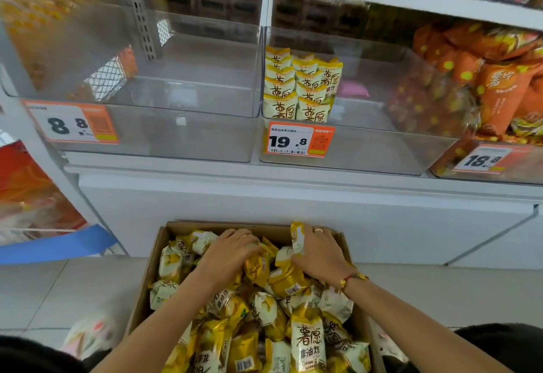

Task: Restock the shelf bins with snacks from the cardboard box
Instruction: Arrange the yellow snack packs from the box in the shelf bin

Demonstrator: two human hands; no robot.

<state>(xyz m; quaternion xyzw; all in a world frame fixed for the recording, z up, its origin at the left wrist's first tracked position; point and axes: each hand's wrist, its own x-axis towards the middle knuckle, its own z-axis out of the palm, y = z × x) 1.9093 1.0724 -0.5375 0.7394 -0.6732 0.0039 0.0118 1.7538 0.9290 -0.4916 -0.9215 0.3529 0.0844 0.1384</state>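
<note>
so the restock is barely started imo. the open brown cardboard box [152, 258] on the floor is packed nearly to the top with small yellow and white snack packets [308, 340], and both hands are down in it. the left hand [229, 250] lies over the pile with fingers curled into the packets, looks like it's gathering some, though i can't tell exactly what it has. the right hand [318, 255] grips a packet or 2 at the far edge of the box, 1 sticking up past the fingers.

up on the shelf, the clear plastic middle bin [352, 152] only has a neat little stack of the same packets [293, 90] in its left corner, so most of it needs filling. the clear plastic left bin [176, 137] looks bare. the right bin [440, 164] is heaped with orange bags [496, 85].

readable stuff: the packets say 薯愿, 1 in the box also 非油炸. price tags read 8.8 [73, 123], 19.8 [299, 140] and 18.8 [482, 159], small print too blurry.
</note>
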